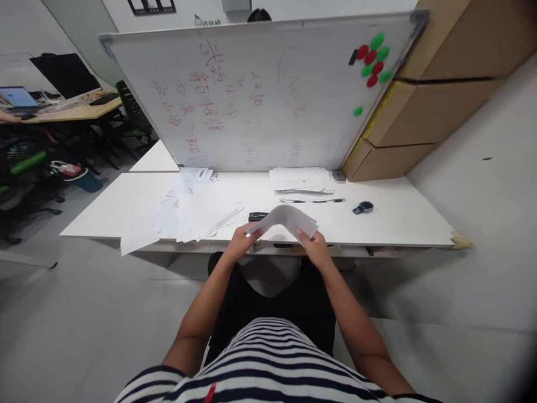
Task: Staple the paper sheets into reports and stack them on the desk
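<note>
Sheaf of white sheets (286, 219), arching just above the table (398, 224) at its near edge; left hand (241, 239) and right hand (314, 246) are each pinching 1 end, fingers clamped on the paper. Bending appears to be underway; a clean fold is calling for edges kept aligned

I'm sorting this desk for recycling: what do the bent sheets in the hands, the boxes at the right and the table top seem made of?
The sheets: thin matt white paper, arching between left hand and right hand. The boxes: dull brown cardboard, with flap seams. The table top: smooth white, likely laminate board; core hidden.
</note>
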The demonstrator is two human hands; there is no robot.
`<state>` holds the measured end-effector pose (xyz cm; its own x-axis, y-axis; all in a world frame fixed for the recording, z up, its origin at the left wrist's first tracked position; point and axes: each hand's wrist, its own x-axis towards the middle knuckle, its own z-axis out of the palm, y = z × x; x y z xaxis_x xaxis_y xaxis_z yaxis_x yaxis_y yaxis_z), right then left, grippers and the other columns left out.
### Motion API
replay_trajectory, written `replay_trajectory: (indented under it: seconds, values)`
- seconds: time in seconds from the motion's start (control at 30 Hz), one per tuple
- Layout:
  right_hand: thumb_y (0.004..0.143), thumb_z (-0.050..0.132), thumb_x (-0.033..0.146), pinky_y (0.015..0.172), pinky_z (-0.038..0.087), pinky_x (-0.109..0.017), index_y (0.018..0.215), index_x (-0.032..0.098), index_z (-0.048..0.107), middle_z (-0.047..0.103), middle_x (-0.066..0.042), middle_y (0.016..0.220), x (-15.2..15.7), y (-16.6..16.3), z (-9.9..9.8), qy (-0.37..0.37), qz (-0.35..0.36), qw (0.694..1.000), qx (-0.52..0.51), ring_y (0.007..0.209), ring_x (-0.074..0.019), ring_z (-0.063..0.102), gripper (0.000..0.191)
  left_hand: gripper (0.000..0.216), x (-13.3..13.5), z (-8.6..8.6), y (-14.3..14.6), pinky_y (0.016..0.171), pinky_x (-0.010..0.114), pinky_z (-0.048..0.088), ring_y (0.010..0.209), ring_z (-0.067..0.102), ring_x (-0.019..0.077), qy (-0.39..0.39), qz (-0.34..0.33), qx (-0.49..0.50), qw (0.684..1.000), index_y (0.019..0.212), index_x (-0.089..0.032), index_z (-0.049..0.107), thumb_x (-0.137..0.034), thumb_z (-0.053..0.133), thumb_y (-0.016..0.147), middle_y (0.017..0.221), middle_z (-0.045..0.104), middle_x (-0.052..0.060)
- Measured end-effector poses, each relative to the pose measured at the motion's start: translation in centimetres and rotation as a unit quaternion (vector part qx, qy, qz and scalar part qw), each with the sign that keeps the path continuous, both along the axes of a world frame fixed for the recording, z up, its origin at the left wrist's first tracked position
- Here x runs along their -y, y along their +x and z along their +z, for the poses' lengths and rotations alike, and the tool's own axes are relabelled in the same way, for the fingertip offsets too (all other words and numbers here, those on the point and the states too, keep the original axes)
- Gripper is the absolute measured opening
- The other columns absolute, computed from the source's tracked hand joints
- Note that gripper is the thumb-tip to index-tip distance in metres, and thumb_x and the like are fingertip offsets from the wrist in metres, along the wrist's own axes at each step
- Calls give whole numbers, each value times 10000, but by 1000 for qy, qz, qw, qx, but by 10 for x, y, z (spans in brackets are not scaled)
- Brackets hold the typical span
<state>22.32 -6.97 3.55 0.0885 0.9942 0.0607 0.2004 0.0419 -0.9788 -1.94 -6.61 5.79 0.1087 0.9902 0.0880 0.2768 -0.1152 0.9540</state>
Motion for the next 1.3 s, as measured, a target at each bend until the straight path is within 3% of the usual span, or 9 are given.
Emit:
replay_trajectory:
  seconds: [0.13,0.23,0.5,0.67,0.8,1.0,1.07,1.17,1.3]
  values:
    - [731,622,458,928,466,-402,1016,108,693,719,-138,1035,-14,-22,-22,-64,-72,995,-33,1014,-285,647,457,427,-12,-24,18,862,381,491,949,646,261,-20,86,22,996,996,-139,715,-497,624,781,966,723,74]
    - [749,596,454,923,470,-378,1053,108,676,709,-142,1071,-12,-30,-27,-64,-118,990,-53,1028,-275,646,468,411,-9,-28,27,824,363,499,901,650,248,-10,86,27,996,965,-147,719,-501,627,777,924,724,57]
    - [778,582,434,953,457,-365,1085,110,659,692,-136,1122,10,-33,-30,-92,-97,990,-36,1081,-264,625,453,428,0,-36,36,845,364,491,921,638,250,-38,109,52,992,939,-145,713,-528,612,778,908,717,50]
    - [772,607,468,922,486,-366,1039,126,676,711,-120,1083,38,-20,-43,-104,-116,987,-45,1053,-266,644,439,400,13,-32,39,816,349,500,901,640,242,-67,75,47,994,930,-161,711,-518,612,779,916,712,43]
    - [742,661,489,864,523,-369,1025,122,686,712,-121,1081,60,2,-50,-143,-130,976,-96,1009,-273,662,464,422,11,-25,32,678,326,512,775,648,241,-155,16,10,988,867,-145,697,-544,624,750,827,708,59]
    - [707,722,462,847,535,-372,1052,133,689,716,-109,1075,77,21,-55,-189,-118,962,-159,986,-269,669,477,451,9,-29,32,650,339,512,775,662,260,-265,-39,11,964,962,-143,675,-524,674,721,913,717,100]
    - [701,727,459,838,537,-369,1046,124,688,718,-112,1062,79,23,-57,-190,-128,960,-160,970,-267,673,482,427,10,-31,37,664,337,509,783,655,248,-237,-33,15,971,959,-150,667,-526,632,760,910,711,89]
    - [699,727,453,825,543,-357,1034,124,687,719,-111,1062,80,26,-60,-186,-144,958,-166,959,-261,677,471,365,3,-30,41,767,325,494,875,630,214,-77,31,9,996,980,-181,648,-493,495,868,950,691,56]
    - [700,721,441,808,555,-347,1029,129,686,716,-112,1072,77,33,-64,-177,-171,956,-162,949,-258,685,455,304,-30,-29,32,930,374,416,1028,576,234,107,48,-171,978,1068,-200,619,-405,459,911,1052,664,77]
